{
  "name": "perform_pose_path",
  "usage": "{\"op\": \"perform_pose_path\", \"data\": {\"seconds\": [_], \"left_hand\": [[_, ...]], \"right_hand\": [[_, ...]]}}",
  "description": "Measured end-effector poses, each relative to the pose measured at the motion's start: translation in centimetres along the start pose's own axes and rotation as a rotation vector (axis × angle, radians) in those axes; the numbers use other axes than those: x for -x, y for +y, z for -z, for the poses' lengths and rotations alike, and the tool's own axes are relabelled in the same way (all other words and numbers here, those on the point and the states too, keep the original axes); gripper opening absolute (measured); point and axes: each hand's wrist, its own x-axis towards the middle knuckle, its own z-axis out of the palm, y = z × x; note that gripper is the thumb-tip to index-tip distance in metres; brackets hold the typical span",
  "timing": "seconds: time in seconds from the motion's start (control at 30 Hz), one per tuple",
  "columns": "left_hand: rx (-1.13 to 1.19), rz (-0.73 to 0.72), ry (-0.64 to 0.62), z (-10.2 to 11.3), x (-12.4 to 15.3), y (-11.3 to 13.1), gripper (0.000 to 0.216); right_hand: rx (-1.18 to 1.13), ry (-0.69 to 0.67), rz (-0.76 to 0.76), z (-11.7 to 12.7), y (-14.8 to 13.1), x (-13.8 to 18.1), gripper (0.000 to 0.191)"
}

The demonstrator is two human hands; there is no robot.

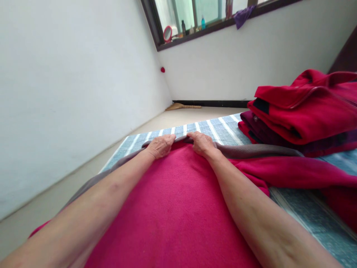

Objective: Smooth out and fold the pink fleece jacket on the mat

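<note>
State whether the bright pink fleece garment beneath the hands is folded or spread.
The garment is mostly spread: its pink surface fills the foreground and a sleeve-like length stretches right.

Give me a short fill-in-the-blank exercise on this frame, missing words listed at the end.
The person's left hand and right hand hold the far edge of a bright pink fleece garment, over a blue cloth with ____ stripes.
A stack of folded red and purple clothes lies to the person's ____.
A purple cloth hangs over the dark brown frame of the ____.
Missing words: white; right; window.
</note>
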Motion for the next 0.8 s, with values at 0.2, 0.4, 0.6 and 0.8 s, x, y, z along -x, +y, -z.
{"op": "perform_pose_path", "data": {"seconds": [0.2,0.4,0.6,0.8], "left_hand": [[-0.038,0.092,-0.017,-0.7,1.7,-1.4,0.027],[-0.039,0.130,0.003,-1.4,1.7,-2.0,0.027],[-0.054,0.078,-0.030,-0.8,3.1,-2.9,0.025],[-0.058,0.145,-0.064,-1.4,3.2,-2.5,0.028]], "right_hand": [[-0.036,0.000,0.016,0.2,-0.1,0.3,0.049],[-0.027,-0.003,0.001,0.1,0.1,0.1,0.049],[-0.037,0.002,-0.001,0.0,0.1,0.1,0.050],[-0.050,-0.001,0.006,0.1,0.1,0.3,0.048]]}}
